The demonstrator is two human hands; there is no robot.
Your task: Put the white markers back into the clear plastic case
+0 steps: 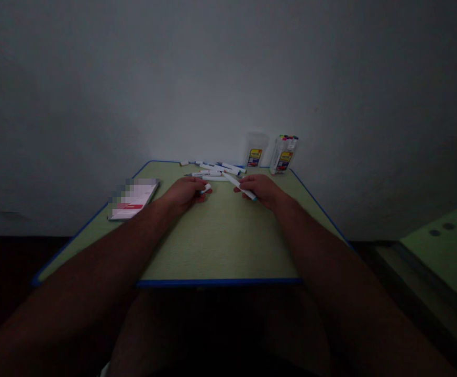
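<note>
In my right hand (257, 187) is a white marker (239, 185), held aslant with its far end pointing up and left. Its near end shows a blue-green tip. My left hand (191, 191) is closed on a small white marker cap (207, 187) with a bit of blue-green at one end. The two hands are apart, both just above the table (216, 241). Behind them lies a loose pile of white markers (214, 168), some with dark tips showing.
A clear marker case (255, 152) stands by the wall, seemingly without markers. Beside it is a second case (284, 154) packed with colored-end markers. At the left lies a phone or tablet (134, 200) with a lit screen. A blue edge runs around the table.
</note>
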